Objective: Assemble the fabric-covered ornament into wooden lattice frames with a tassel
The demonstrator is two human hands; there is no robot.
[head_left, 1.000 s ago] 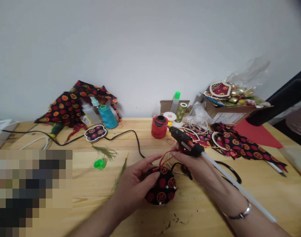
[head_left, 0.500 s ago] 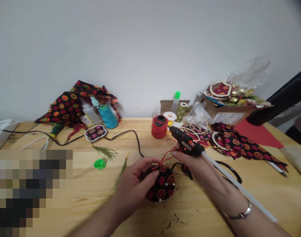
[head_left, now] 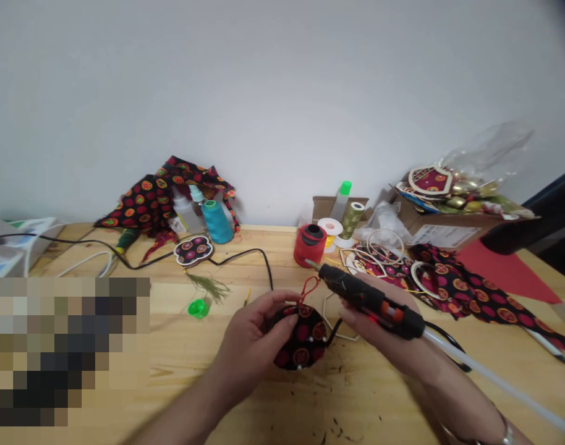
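Note:
My left hand (head_left: 259, 330) pinches the upper left edge of a round patterned fabric piece (head_left: 301, 349), dark with red circles and a few white dots on its face. From its top edge rises a red cord loop (head_left: 310, 285), standing free. My right hand (head_left: 379, 327) is wrapped round a black hot glue gun (head_left: 370, 300), its metal nozzle pointing left, just above and right of the loop. A long white glue stick (head_left: 496, 374) sticks out of the gun's back. Behind the fabric piece lies part of a pale wooden frame (head_left: 345, 334), partly hidden.
A flower-shaped ornament (head_left: 193, 250) with a green tassel and a green cap (head_left: 198, 308) lie left. Further back stand a teal thread cone (head_left: 217, 222) and a red spool (head_left: 309, 245). A cardboard box (head_left: 444, 228) and fabric scraps (head_left: 477, 278) are right. A black cable (head_left: 245, 252) crosses the table.
My right hand has drawn away to the right and let go of the red cord, which now stands as a loop. The glue gun moved with it. My left hand keeps its hold.

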